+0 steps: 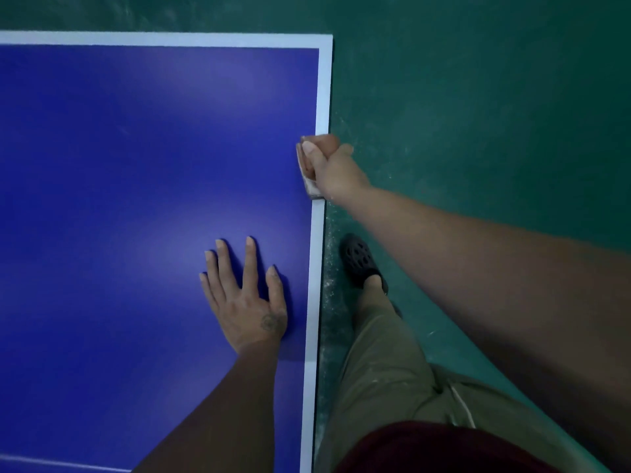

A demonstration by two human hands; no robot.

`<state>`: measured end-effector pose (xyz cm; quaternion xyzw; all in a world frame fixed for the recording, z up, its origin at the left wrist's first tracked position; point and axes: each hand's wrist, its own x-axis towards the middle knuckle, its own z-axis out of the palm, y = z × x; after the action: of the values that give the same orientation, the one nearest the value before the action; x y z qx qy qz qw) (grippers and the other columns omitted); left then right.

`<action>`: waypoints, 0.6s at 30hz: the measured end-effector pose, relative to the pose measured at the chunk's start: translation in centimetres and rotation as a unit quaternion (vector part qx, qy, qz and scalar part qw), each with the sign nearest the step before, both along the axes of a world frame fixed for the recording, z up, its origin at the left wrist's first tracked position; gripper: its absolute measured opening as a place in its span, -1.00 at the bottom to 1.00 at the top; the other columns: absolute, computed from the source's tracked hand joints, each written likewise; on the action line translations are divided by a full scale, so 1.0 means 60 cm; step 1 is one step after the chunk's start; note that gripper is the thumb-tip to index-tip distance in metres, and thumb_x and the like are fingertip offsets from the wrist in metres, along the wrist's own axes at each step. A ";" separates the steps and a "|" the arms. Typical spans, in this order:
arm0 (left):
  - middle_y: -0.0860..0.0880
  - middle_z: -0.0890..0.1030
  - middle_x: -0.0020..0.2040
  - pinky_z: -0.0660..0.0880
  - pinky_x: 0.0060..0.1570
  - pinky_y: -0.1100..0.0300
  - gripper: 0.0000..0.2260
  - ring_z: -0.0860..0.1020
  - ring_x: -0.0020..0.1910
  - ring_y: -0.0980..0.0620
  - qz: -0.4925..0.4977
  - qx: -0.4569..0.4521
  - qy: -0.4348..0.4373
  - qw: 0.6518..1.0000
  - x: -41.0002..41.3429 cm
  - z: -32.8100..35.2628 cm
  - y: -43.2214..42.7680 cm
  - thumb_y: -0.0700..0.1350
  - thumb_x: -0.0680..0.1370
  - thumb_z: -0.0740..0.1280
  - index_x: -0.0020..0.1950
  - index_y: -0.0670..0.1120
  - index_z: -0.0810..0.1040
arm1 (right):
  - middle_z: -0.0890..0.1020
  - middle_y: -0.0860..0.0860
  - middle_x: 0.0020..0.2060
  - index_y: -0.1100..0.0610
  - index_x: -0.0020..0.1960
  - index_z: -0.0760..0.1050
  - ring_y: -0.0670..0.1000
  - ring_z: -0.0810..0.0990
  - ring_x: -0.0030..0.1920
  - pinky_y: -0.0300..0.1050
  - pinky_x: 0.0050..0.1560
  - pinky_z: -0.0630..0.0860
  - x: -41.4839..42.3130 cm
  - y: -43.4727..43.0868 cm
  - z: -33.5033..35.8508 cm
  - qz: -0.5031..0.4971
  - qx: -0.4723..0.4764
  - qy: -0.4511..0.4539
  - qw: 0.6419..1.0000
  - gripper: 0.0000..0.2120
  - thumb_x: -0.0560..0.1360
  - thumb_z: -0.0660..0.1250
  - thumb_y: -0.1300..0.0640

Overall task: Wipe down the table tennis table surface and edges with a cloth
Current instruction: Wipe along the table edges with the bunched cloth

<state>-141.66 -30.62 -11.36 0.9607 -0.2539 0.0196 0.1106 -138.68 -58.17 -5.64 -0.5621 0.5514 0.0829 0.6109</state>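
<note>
Pale cloth (309, 186) is clenched in right hand (329, 169) over table (136, 148) edge for wiping; left hand (246, 302) is laid flat on table, fingers spread, likely as brace.

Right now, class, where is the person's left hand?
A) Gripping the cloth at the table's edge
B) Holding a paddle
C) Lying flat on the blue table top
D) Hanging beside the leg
C: the left hand lies flat, fingers spread, on the blue table, while the right hand grips the cloth at the edge.
</note>
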 end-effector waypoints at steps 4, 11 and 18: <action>-0.15 0.21 0.76 0.09 0.70 -0.28 -0.48 0.15 0.75 -0.22 0.005 0.017 0.027 0.999 -0.002 0.015 -0.003 0.08 0.75 0.25 0.71 0.00 0.37 | 0.55 -0.01 -0.10 0.18 0.54 0.20 -0.21 0.54 -0.54 -0.45 -0.63 0.26 -0.047 0.043 -0.003 0.068 -0.010 0.028 0.997 -0.41 0.73 0.22 -0.21; -0.14 0.24 0.75 0.09 0.69 -0.32 -0.39 0.13 0.76 -0.19 0.008 -0.030 0.086 0.996 0.078 0.024 -0.059 0.08 0.72 0.29 0.71 -0.19 0.32 | 0.66 0.14 0.20 0.15 0.53 0.23 0.09 0.69 -0.07 -0.18 -0.29 0.48 -0.093 0.050 -0.009 0.159 0.037 0.068 0.984 -0.38 0.70 0.23 -0.27; -0.18 0.15 0.76 0.02 0.73 -0.10 -0.39 0.12 0.76 -0.20 0.068 -0.069 0.066 0.993 0.337 0.026 -0.291 0.03 0.74 0.23 0.72 -0.25 0.26 | 0.56 0.00 0.02 0.16 0.55 0.18 0.04 0.60 -0.10 -0.19 -0.12 0.49 -0.005 0.015 -0.024 0.042 0.032 0.074 0.996 -0.38 0.71 0.20 -0.26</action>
<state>-121.42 -48.07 -9.82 0.9651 -0.1779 -0.0192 0.1915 -138.97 -57.24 -7.06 -0.5576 0.5682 0.1677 0.5815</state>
